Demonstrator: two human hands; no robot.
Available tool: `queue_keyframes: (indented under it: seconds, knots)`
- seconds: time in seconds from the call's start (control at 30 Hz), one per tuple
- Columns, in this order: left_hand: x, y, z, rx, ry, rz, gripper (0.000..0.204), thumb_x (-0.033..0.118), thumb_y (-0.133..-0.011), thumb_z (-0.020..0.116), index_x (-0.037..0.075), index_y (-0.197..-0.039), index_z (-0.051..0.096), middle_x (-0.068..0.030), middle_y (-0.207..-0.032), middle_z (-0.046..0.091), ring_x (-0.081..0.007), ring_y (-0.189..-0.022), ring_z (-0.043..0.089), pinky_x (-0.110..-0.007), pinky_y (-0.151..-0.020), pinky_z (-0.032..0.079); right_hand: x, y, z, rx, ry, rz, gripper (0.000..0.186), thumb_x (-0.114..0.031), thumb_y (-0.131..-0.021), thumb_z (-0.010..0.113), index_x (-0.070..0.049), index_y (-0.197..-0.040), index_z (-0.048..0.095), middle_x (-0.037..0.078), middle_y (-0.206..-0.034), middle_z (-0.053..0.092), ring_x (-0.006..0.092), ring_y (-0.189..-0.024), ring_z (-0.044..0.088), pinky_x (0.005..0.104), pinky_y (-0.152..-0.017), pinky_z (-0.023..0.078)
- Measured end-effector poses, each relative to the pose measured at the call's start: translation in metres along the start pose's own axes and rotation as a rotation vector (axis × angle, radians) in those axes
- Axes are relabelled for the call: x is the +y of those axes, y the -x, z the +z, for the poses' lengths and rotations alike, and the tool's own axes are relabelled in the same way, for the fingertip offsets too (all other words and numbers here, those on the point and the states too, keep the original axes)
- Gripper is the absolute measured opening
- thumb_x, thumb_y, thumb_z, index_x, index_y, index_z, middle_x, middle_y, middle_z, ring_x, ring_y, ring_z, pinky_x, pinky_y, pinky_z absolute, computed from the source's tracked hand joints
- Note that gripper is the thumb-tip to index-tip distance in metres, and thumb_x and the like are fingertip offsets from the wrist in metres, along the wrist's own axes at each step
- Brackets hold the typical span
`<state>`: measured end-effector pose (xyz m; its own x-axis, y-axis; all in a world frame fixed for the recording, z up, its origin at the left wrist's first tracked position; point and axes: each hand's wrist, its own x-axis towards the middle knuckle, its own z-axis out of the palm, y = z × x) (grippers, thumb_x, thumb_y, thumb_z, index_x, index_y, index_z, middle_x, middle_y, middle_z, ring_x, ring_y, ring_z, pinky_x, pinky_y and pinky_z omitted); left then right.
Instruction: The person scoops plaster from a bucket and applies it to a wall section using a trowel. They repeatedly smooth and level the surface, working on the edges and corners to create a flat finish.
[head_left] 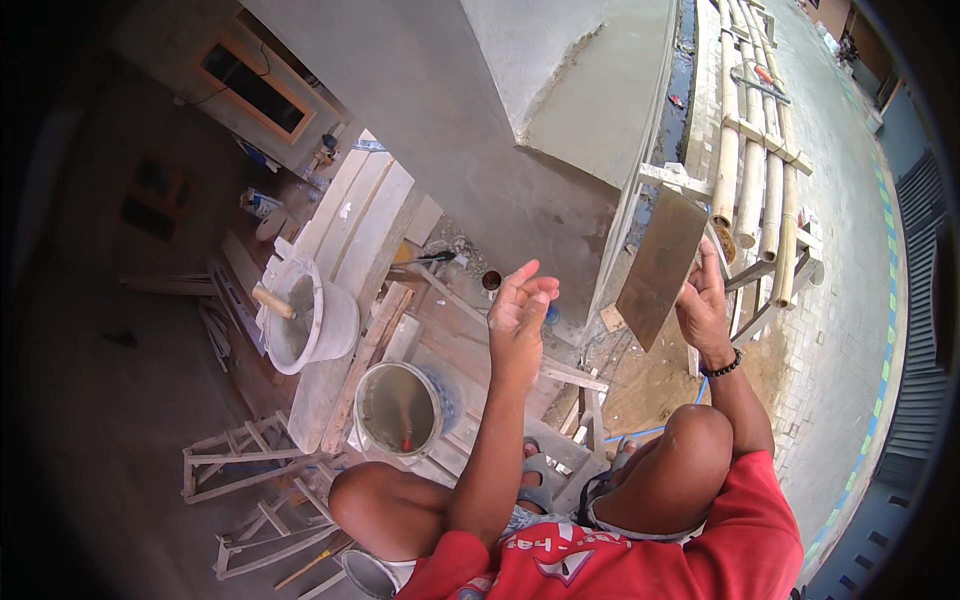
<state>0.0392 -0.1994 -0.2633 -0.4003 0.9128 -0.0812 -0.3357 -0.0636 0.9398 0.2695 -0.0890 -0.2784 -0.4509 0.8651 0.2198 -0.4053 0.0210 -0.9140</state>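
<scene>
My right hand (705, 315) is closed round the grip of a plastering trowel (662, 262), whose flat rectangular metal blade stands tilted on edge. Raised in the middle, my left hand (522, 320) holds nothing, its fingers loosely bent and apart. Ahead of both hands is a grey plastered wall (420, 90) with a ledge (590, 110) of rougher, wet-looking plaster. Left of my left hand stands a bucket (440, 425) with grey murky liquid and a red-tipped tool in it. Beyond it, a white bucket (345, 325) contains grey mix and a wooden-handled tool (272, 302).
I squat on a raised wooden platform with planks (345, 210) running off to the left. Bamboo poles (755, 130) lie on a support at the right, beside a paved lane (845, 290). Wooden trestles (245, 455) stand lower left. Another bucket (368, 578) is near my left leg.
</scene>
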Motion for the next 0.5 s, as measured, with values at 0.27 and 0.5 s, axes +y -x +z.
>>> queue_keyframes:
  seconds: [0.27,0.5]
  knots:
    - [0.025,0.015,0.008,-0.582,0.01,-0.039,0.077,0.021,-0.086,0.081,0.001,-0.151,0.044,-0.0214,-0.159,0.041,-0.0252,-0.142,0.045,-0.04,-0.115,0.039,-0.008,0.009,0.036,-0.471,-0.602,0.555,0.067,-0.024,-0.096,0.073,-0.005,-0.149,0.038,0.008,-0.139,0.057,0.0156,-0.126,0.058,0.0351,-0.105,0.049]
    - [0.048,0.016,0.017,-0.549,-0.016,0.127,0.067,0.004,-0.09,0.076,0.0,-0.149,0.045,-0.0206,-0.153,0.047,-0.0254,-0.136,0.049,-0.042,-0.113,0.041,0.02,-0.004,0.037,-0.508,-0.58,0.49,0.054,-0.028,-0.1,0.069,-0.003,-0.142,0.047,0.006,-0.122,0.065,0.0139,-0.113,0.064,0.0306,-0.095,0.054]
